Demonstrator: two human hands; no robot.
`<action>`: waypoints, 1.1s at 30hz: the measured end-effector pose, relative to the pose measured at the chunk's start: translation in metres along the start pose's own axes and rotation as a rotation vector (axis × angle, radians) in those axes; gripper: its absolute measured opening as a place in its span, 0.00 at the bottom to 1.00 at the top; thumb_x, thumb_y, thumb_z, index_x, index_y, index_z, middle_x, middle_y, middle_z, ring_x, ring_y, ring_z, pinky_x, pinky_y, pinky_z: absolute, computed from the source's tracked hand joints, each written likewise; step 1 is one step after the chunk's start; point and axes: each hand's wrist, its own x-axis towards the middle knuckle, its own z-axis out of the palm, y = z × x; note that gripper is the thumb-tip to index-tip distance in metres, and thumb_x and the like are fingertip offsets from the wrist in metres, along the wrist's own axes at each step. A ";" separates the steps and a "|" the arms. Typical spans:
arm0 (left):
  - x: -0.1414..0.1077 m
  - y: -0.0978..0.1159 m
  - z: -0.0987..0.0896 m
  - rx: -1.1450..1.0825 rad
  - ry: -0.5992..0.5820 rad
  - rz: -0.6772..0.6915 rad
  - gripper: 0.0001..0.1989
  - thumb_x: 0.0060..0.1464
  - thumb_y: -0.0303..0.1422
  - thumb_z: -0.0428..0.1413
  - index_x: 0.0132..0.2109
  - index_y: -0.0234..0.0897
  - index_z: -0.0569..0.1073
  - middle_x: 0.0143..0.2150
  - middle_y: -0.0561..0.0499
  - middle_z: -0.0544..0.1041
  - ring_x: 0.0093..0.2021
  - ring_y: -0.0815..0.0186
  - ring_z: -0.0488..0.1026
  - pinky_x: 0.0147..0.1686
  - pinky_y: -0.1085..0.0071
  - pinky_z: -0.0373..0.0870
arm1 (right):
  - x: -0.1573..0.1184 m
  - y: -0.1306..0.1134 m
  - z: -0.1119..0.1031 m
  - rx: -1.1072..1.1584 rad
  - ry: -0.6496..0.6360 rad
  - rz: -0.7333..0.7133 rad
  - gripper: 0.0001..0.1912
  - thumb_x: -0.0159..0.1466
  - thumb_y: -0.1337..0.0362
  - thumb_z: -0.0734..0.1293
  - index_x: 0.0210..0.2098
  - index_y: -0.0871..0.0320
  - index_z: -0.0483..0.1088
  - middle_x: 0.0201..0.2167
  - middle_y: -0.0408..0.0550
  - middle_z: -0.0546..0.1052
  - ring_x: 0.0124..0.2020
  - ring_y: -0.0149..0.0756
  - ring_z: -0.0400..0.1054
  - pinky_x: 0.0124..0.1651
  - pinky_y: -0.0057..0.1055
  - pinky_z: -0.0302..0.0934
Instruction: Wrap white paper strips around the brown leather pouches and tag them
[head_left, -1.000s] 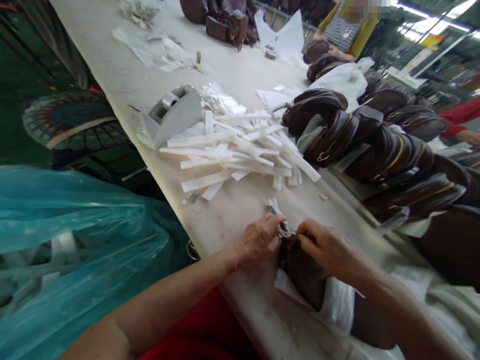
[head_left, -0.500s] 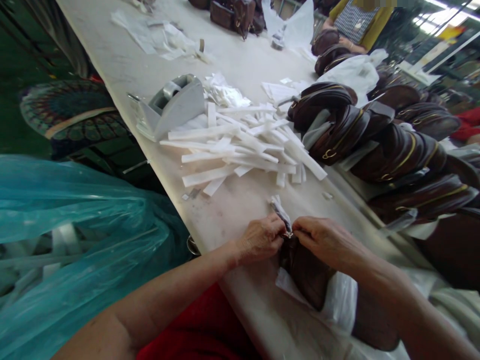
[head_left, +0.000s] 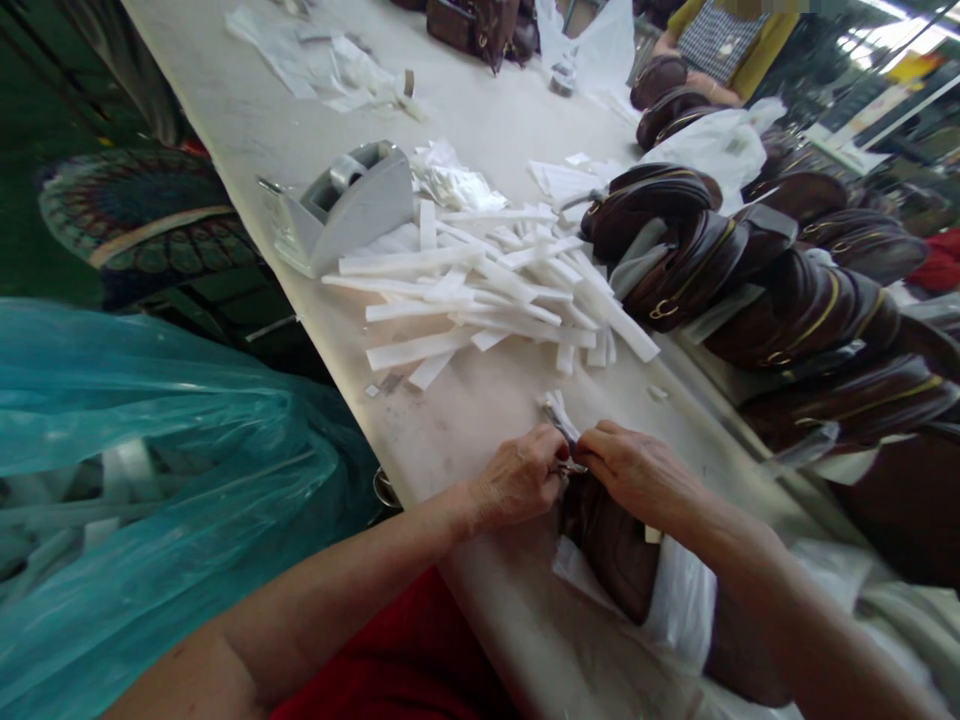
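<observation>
Pinches a small metal piece [head_left: 570, 467] at the end of a brown bag [head_left: 626, 560] between the left fingers [head_left: 550, 447]; closes the right fingers [head_left: 594, 446] just beside it, apparently on the near end of a wrapped strap [head_left: 560, 413]. Cannot tell exactly how deep that second grip goes, hidden behind knuckles. As for the bag, lies on the table [head_left: 461, 430] just below the fingers, partly under the right hand and against a white wrapper [head_left: 681, 600].

Could slip out of so narrow a pinch, through smooth metal or an uneven pull between the two sides. Could mark the brown surface directly below the fingers by letting the hard metal drop or drag across it. Could tear or loosen the covering just beyond the fingers by tugging too hard at the strap. Could slide on the slick-looking wrapper, for want of a firm hold lower down. Could also scatter the white strips [head_left: 487, 290], loosely heaped beyond the fingers, or disturb the bag row [head_left: 795, 310] to their right, through a wide elbow or reach.
</observation>
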 end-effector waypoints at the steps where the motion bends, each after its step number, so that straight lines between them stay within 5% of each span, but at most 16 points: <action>1: 0.000 0.000 -0.001 -0.004 0.001 0.005 0.10 0.45 0.20 0.49 0.35 0.37 0.63 0.32 0.52 0.67 0.32 0.68 0.66 0.35 0.73 0.66 | 0.000 0.000 0.000 0.020 -0.003 0.001 0.11 0.65 0.68 0.58 0.37 0.57 0.73 0.37 0.48 0.74 0.36 0.33 0.69 0.33 0.25 0.51; 14: -0.008 0.002 0.001 0.141 -0.107 0.170 0.10 0.45 0.24 0.50 0.38 0.32 0.68 0.45 0.41 0.71 0.47 0.58 0.70 0.48 0.66 0.70 | -0.006 -0.004 -0.004 0.031 -0.012 -0.021 0.13 0.65 0.70 0.57 0.35 0.56 0.73 0.34 0.46 0.73 0.35 0.33 0.69 0.33 0.25 0.52; 27: 0.000 0.002 0.005 0.097 -0.099 0.015 0.08 0.55 0.23 0.46 0.36 0.33 0.70 0.41 0.44 0.72 0.41 0.62 0.71 0.46 0.66 0.70 | -0.005 -0.005 0.001 0.050 0.025 0.005 0.12 0.65 0.68 0.58 0.34 0.56 0.73 0.35 0.46 0.74 0.36 0.34 0.69 0.35 0.26 0.53; 33: 0.002 0.003 -0.003 -0.142 0.047 -0.047 0.08 0.52 0.23 0.48 0.29 0.34 0.69 0.36 0.49 0.73 0.39 0.68 0.71 0.44 0.73 0.68 | -0.005 0.002 0.003 0.182 0.092 -0.078 0.11 0.65 0.66 0.58 0.38 0.56 0.72 0.36 0.46 0.74 0.37 0.34 0.69 0.40 0.28 0.56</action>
